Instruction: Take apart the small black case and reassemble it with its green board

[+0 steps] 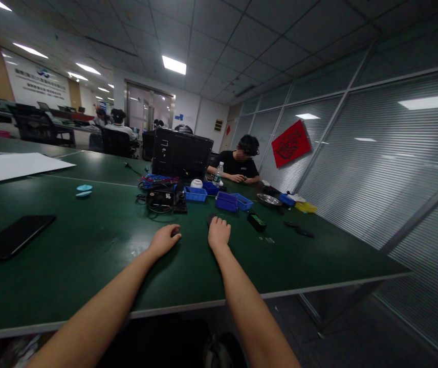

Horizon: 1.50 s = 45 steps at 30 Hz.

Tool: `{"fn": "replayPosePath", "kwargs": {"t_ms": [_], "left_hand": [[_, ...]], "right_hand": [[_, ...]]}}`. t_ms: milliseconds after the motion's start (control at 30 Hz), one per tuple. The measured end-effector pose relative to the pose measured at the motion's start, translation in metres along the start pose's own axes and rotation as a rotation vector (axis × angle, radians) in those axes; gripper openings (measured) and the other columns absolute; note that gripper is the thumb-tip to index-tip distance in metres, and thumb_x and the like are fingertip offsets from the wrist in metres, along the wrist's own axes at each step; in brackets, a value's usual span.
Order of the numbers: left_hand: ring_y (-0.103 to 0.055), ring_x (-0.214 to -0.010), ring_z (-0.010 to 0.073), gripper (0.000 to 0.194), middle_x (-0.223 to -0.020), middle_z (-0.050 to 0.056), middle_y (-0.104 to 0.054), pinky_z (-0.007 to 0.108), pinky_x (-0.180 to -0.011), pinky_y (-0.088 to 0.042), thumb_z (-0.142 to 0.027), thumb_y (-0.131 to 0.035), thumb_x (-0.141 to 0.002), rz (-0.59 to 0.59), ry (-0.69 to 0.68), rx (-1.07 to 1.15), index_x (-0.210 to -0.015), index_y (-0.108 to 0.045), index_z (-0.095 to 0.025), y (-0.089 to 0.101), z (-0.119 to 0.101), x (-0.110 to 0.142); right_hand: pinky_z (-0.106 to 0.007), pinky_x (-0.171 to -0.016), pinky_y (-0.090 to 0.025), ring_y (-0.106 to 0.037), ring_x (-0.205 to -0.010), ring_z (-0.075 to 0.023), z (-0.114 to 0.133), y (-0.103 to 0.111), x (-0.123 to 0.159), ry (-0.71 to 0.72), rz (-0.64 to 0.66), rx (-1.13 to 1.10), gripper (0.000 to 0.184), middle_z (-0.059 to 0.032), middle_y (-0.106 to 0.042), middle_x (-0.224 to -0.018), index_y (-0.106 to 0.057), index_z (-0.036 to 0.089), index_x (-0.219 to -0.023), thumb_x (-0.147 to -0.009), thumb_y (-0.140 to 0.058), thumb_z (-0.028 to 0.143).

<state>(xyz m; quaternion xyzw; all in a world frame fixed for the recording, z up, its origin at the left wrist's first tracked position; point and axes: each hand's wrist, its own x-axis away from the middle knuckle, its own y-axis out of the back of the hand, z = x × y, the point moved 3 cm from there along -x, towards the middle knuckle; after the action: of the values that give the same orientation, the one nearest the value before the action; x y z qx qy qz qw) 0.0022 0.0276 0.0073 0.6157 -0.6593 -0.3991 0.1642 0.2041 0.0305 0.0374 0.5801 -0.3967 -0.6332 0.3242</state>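
My right hand (219, 233) lies on the green table (119, 286), its fingers bent over a small dark object (210, 220). Only the left edge of that object shows, so its kind is unclear. To the left, my left hand (165, 240) rests on its side, fingers loosely curved and a gap between thumb and forefinger. Nothing can be seen in it. Ahead of the hands stand a purple-blue bin (226, 201) and a light blue bin (195, 193). A black and green box (256, 222) lies right of my right hand.
A black monitor (182, 153) stands behind cables and a black power adapter (160, 199). A person (238, 158) sits at the far side. A bottle (218, 174), a metal dish (269, 200), a light blue case (84, 190) and a black flat slab (14, 237) lie about.
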Motion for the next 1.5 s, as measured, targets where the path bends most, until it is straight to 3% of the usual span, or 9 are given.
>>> {"fn": "replayPosePath", "kwargs": {"t_ms": [233, 367, 433, 500, 633, 967, 1200, 1367, 1500], "left_hand": [[-0.057, -0.096, 0.0172, 0.039, -0.105, 0.006, -0.063, 0.026, -0.084, -0.042, -0.032, -0.049, -0.074, 0.0, -0.014, 0.004, -0.11, -0.055, -0.017, 0.002, -0.001, 0.002], [-0.057, -0.096, 0.0171, 0.039, -0.105, 0.006, -0.063, 0.026, -0.084, -0.042, -0.032, -0.049, -0.075, 0.004, -0.016, 0.008, -0.11, -0.055, -0.017, 0.001, 0.001, 0.001], [-0.057, -0.096, 0.0171, 0.039, -0.104, 0.006, -0.063, 0.026, -0.084, -0.042, -0.032, -0.049, -0.075, 0.005, -0.014, 0.007, -0.11, -0.055, -0.018, 0.0, 0.002, 0.0], [-0.057, -0.097, 0.0171, 0.039, -0.105, 0.006, -0.063, 0.026, -0.084, -0.041, -0.032, -0.049, -0.075, 0.007, -0.012, 0.007, -0.11, -0.055, -0.018, 0.0, 0.002, 0.0], [-0.056, -0.097, 0.0177, 0.039, -0.105, 0.006, -0.062, 0.026, -0.085, -0.041, -0.033, -0.049, -0.075, 0.018, -0.009, 0.006, -0.11, -0.055, -0.017, 0.001, 0.001, 0.001], [-0.057, -0.095, 0.0176, 0.04, -0.103, 0.005, -0.063, 0.027, -0.084, -0.041, -0.035, -0.049, -0.076, -0.001, 0.01, 0.011, -0.111, -0.055, -0.018, 0.003, -0.002, 0.002], [-0.058, -0.09, 0.0183, 0.066, -0.115, 0.008, -0.056, 0.027, -0.079, -0.044, -0.05, -0.053, -0.071, -0.102, -0.003, 0.039, -0.127, -0.04, -0.018, 0.0, -0.004, 0.001], [-0.045, -0.115, 0.0228, 0.078, -0.131, 0.012, -0.043, 0.032, -0.094, -0.035, -0.047, -0.058, -0.068, -0.188, -0.042, 0.014, -0.133, -0.029, -0.016, 0.003, -0.01, 0.002], [-0.043, -0.118, 0.0237, 0.086, -0.131, 0.012, -0.043, 0.032, -0.094, -0.035, -0.042, -0.063, -0.064, -0.181, -0.002, 0.01, -0.135, -0.022, -0.016, 0.004, -0.011, 0.003]], "right_hand": [[-0.042, -0.083, -0.03, -0.039, -0.104, -0.0283, 0.025, 0.011, 0.012, 0.142, -0.012, -0.063, 0.037, -0.0167, -0.049, -0.112, -0.056, 0.016, -0.106, -0.082, -0.044, 0.042], [-0.038, -0.085, -0.032, -0.041, -0.107, -0.0262, 0.002, 0.008, 0.001, -0.074, -0.018, -0.261, 0.043, -0.015, -0.048, -0.119, -0.05, 0.018, -0.118, -0.086, -0.034, 0.042], [-0.034, -0.084, -0.035, -0.046, -0.106, -0.0256, -0.013, -0.002, -0.005, -0.248, 0.047, -0.391, 0.05, -0.0159, -0.05, -0.118, -0.046, 0.013, -0.123, -0.086, -0.031, 0.044], [-0.029, -0.082, -0.037, -0.051, -0.102, -0.0228, -0.021, -0.013, -0.01, -0.309, 0.156, -0.515, 0.052, -0.0152, -0.055, -0.114, -0.045, 0.011, -0.123, -0.085, -0.031, 0.044], [-0.026, -0.08, -0.039, -0.055, -0.097, -0.0199, -0.017, -0.023, -0.014, -0.223, 0.249, -0.593, 0.041, -0.0106, -0.061, -0.105, -0.054, 0.015, -0.114, -0.084, -0.036, 0.036], [-0.024, -0.077, -0.041, -0.057, -0.092, -0.0173, 0.009, -0.017, -0.003, -0.114, 0.248, -0.621, 0.037, -0.0092, -0.061, -0.104, -0.054, 0.015, -0.111, -0.084, -0.039, 0.035], [-0.023, -0.074, -0.045, -0.059, -0.084, -0.0161, 0.035, -0.018, 0.006, -0.031, 0.225, -0.833, 0.036, -0.009, -0.063, -0.098, -0.058, 0.013, -0.107, -0.077, -0.051, 0.032], [-0.02, -0.044, -0.042, -0.051, -0.042, -0.0065, 0.055, -0.026, 0.014, 0.108, 0.467, -1.162, 0.035, -0.0038, -0.064, -0.087, -0.055, 0.016, -0.112, -0.081, -0.044, 0.028], [-0.017, -0.041, -0.041, -0.048, -0.041, -0.0045, 0.059, -0.027, 0.016, 0.131, 0.522, -1.312, 0.032, -0.002, -0.064, -0.078, -0.057, 0.014, -0.107, -0.079, -0.045, 0.023]]}}
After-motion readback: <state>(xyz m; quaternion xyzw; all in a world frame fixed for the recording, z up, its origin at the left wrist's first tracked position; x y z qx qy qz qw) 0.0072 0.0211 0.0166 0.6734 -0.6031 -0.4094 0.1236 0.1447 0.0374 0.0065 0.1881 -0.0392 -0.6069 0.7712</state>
